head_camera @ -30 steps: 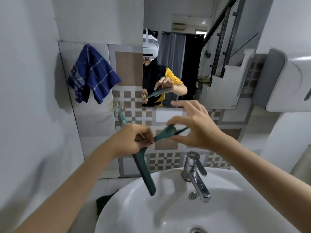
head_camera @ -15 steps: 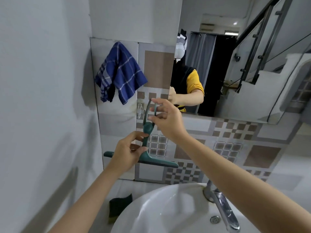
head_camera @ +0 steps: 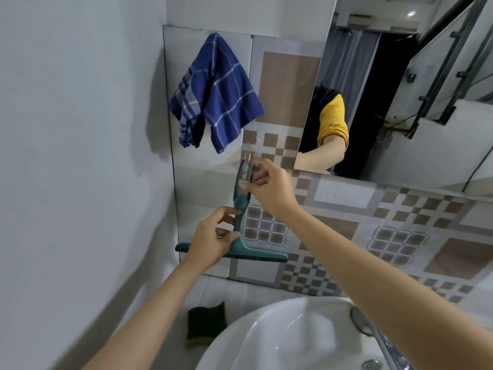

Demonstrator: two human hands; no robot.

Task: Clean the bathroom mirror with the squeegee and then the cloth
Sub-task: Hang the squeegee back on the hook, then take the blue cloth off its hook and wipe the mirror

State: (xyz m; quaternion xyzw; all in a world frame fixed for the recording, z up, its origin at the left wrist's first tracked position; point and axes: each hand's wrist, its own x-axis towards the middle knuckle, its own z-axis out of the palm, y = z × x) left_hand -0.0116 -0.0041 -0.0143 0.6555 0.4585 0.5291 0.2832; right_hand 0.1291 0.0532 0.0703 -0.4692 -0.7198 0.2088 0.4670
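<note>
- We find the squeegee (head_camera: 241, 222) upright against the tiled wall, blade at the bottom and level, handle top at a small wall hook (head_camera: 246, 158); we judge it is being hung there or lifted off, which we cannot tell.
- Our left hand (head_camera: 213, 240) is closed around the lower handle, just above the blade, likely to steady it.
- Our right hand (head_camera: 269, 186) pinches the handle top beside the hook.
- The blue checked cloth (head_camera: 213, 94) hangs above and left, within reach for the wiping step.
- The mirror (head_camera: 400, 89) lies right and far.
- A dark sponge (head_camera: 205, 325) sits near, left of the basin (head_camera: 280, 340).
</note>
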